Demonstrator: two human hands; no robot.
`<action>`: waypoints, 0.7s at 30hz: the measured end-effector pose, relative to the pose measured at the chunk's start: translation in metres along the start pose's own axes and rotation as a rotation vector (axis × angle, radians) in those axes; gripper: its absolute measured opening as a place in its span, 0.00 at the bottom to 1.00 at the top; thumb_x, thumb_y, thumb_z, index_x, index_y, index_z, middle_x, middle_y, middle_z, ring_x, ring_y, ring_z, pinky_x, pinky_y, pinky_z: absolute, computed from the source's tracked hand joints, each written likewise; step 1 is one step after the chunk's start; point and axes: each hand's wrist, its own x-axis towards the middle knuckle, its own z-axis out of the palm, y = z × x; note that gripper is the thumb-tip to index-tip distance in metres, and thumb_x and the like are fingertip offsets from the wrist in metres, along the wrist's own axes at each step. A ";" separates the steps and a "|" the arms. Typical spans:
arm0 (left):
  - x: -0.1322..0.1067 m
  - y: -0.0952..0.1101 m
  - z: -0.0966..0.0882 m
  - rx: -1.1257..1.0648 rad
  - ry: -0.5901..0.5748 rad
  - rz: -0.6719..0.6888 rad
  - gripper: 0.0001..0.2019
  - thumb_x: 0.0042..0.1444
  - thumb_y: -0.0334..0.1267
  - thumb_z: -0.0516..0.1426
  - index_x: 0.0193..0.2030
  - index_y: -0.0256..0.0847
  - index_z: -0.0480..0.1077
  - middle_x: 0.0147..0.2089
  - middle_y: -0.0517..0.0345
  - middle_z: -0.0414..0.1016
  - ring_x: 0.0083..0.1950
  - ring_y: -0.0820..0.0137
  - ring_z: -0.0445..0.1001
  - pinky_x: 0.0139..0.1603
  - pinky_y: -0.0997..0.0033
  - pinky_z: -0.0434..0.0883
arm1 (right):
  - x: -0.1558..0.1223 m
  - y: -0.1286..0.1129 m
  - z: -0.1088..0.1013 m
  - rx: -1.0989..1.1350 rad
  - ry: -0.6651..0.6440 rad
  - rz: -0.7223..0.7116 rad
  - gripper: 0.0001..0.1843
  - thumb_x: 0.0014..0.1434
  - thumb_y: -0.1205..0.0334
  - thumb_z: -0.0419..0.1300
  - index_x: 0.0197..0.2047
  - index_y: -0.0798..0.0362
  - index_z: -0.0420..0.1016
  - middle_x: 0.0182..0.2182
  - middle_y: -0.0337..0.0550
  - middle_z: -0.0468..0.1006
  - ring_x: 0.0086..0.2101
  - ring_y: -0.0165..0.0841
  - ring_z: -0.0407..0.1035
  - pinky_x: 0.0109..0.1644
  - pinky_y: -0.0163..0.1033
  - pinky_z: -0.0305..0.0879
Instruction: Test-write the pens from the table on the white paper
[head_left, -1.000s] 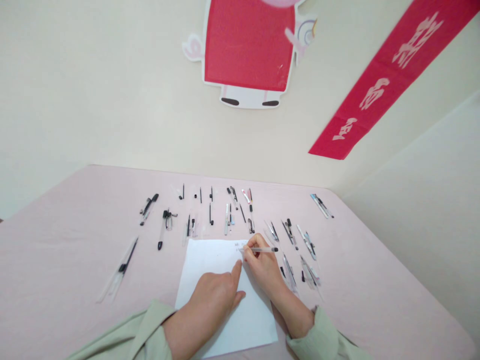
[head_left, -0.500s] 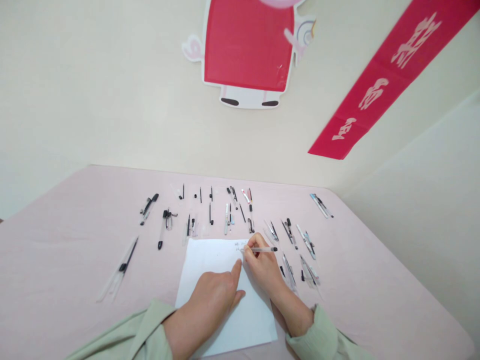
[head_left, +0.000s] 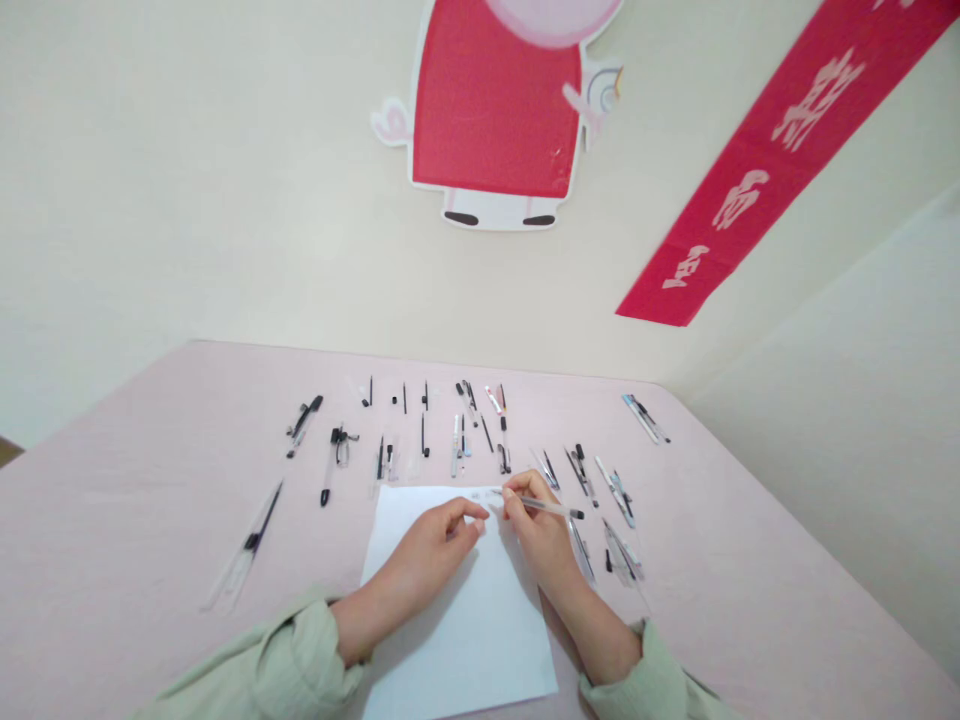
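A white sheet of paper [head_left: 465,630] lies on the pink table [head_left: 112,540] in front of me. My right hand [head_left: 541,535] grips a clear pen [head_left: 551,508] with a black end, its tip near small writing at the sheet's top edge. My left hand [head_left: 431,550] rests on the paper just left of it, fingers curled with thumb and forefinger drawn together near the pen tip; whether anything is between them I cannot make out.
Several pens and loose pen parts [head_left: 457,440] lie in rows beyond the paper, more at the right [head_left: 619,490], far right [head_left: 643,417] and left [head_left: 255,540]. A red cartoon cutout [head_left: 499,110] and a red banner [head_left: 757,180] hang on the wall.
My left hand lifted off its flat rest and moved up the sheet, its fingers curling toward the pen tip. The right hand shifted slightly right, tilting the pen. The view rose a little.
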 end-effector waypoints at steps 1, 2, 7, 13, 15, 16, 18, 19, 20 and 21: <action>0.002 0.002 -0.003 -0.198 0.035 -0.055 0.14 0.57 0.40 0.50 0.45 0.38 0.70 0.30 0.58 0.73 0.34 0.66 0.74 0.36 0.68 0.68 | 0.000 -0.001 -0.001 -0.007 0.007 -0.013 0.06 0.60 0.59 0.54 0.33 0.50 0.67 0.25 0.34 0.68 0.27 0.31 0.64 0.33 0.35 0.59; 0.003 0.004 -0.005 -0.385 0.078 -0.104 0.12 0.55 0.38 0.51 0.43 0.38 0.70 0.33 0.57 0.73 0.36 0.67 0.74 0.38 0.68 0.69 | 0.000 -0.002 -0.002 -0.011 0.011 -0.023 0.06 0.60 0.58 0.54 0.34 0.50 0.68 0.26 0.34 0.69 0.28 0.31 0.65 0.34 0.35 0.59; 0.001 0.018 -0.013 -0.849 0.176 -0.189 0.09 0.45 0.30 0.58 0.35 0.38 0.67 0.43 0.52 0.74 0.50 0.67 0.73 0.57 0.68 0.65 | 0.001 -0.002 -0.003 -0.001 -0.010 -0.045 0.08 0.61 0.58 0.54 0.35 0.51 0.71 0.27 0.36 0.71 0.28 0.32 0.66 0.33 0.35 0.60; 0.005 0.013 -0.011 -0.829 0.219 -0.204 0.09 0.47 0.30 0.61 0.35 0.39 0.66 0.41 0.52 0.75 0.47 0.66 0.75 0.58 0.62 0.66 | 0.000 0.002 -0.003 0.036 -0.047 -0.074 0.14 0.65 0.55 0.50 0.43 0.51 0.74 0.28 0.37 0.73 0.26 0.30 0.65 0.34 0.36 0.61; 0.006 0.009 -0.010 -0.813 0.246 -0.189 0.10 0.48 0.30 0.62 0.35 0.39 0.65 0.43 0.53 0.74 0.47 0.67 0.75 0.57 0.64 0.67 | 0.000 0.001 -0.003 0.065 -0.056 -0.074 0.17 0.66 0.54 0.47 0.45 0.51 0.74 0.27 0.38 0.73 0.26 0.31 0.66 0.35 0.37 0.62; 0.007 0.008 -0.010 -0.809 0.245 -0.178 0.10 0.48 0.30 0.62 0.36 0.39 0.65 0.44 0.52 0.74 0.47 0.68 0.76 0.56 0.65 0.68 | 0.000 0.000 -0.003 0.077 -0.059 -0.069 0.18 0.66 0.54 0.46 0.46 0.52 0.73 0.27 0.39 0.73 0.27 0.31 0.66 0.35 0.37 0.62; 0.007 0.007 -0.010 -0.791 0.214 -0.165 0.09 0.51 0.30 0.60 0.37 0.39 0.64 0.45 0.52 0.74 0.45 0.69 0.77 0.52 0.66 0.71 | -0.001 -0.002 -0.002 0.109 -0.060 -0.048 0.17 0.66 0.54 0.46 0.45 0.52 0.71 0.27 0.38 0.73 0.26 0.31 0.66 0.34 0.37 0.62; 0.007 0.007 -0.011 -0.768 0.190 -0.164 0.08 0.53 0.31 0.59 0.38 0.39 0.63 0.44 0.51 0.75 0.42 0.70 0.78 0.48 0.67 0.73 | -0.001 -0.003 -0.002 0.130 -0.054 -0.032 0.15 0.66 0.54 0.46 0.44 0.52 0.70 0.27 0.38 0.73 0.25 0.30 0.65 0.33 0.37 0.62; 0.007 0.007 -0.011 -0.731 0.167 -0.165 0.07 0.55 0.32 0.58 0.39 0.39 0.63 0.43 0.52 0.76 0.37 0.72 0.78 0.43 0.69 0.74 | -0.001 -0.003 -0.001 0.151 -0.044 -0.016 0.13 0.65 0.54 0.46 0.43 0.51 0.68 0.27 0.38 0.73 0.24 0.30 0.64 0.32 0.37 0.62; 0.008 0.006 -0.012 -0.681 0.143 -0.164 0.07 0.56 0.33 0.57 0.40 0.39 0.63 0.40 0.53 0.77 0.32 0.74 0.77 0.37 0.71 0.74 | -0.001 -0.004 -0.001 0.170 -0.031 -0.001 0.12 0.65 0.55 0.47 0.42 0.51 0.66 0.28 0.37 0.74 0.23 0.29 0.63 0.31 0.36 0.61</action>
